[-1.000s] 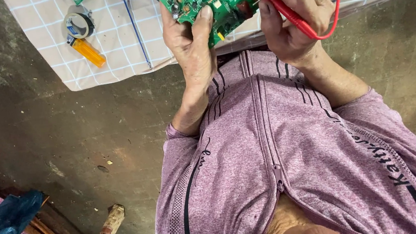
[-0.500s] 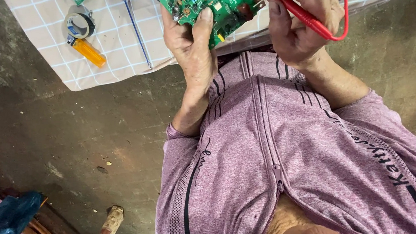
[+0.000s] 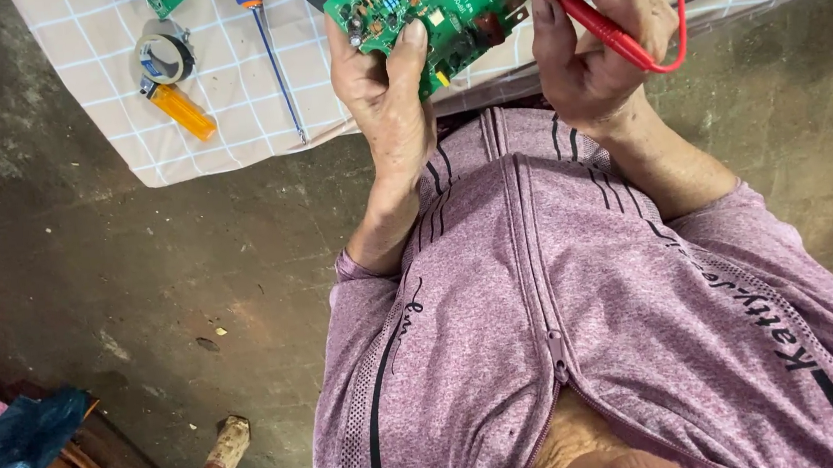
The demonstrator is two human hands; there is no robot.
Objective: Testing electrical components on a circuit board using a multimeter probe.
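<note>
Left hand (image 3: 386, 96) fingers clamped on green circuit board (image 3: 427, 7); right hand (image 3: 589, 43) fingers pinch red probe (image 3: 586, 18), tip touching board's far edge.

I have both forearms raised in front of my chest, elbows bent. My left hand (image 3: 386, 96) is upright, thumb pressed forward and fingers wrapped behind in a firm clasp. My right hand (image 3: 592, 38) is curled shut in a pinch; its fingertips seem tucked, partly out of view.

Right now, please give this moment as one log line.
left hand: holds green circuit board | right hand: holds red probe | screwdriver: on checked cloth
</note>
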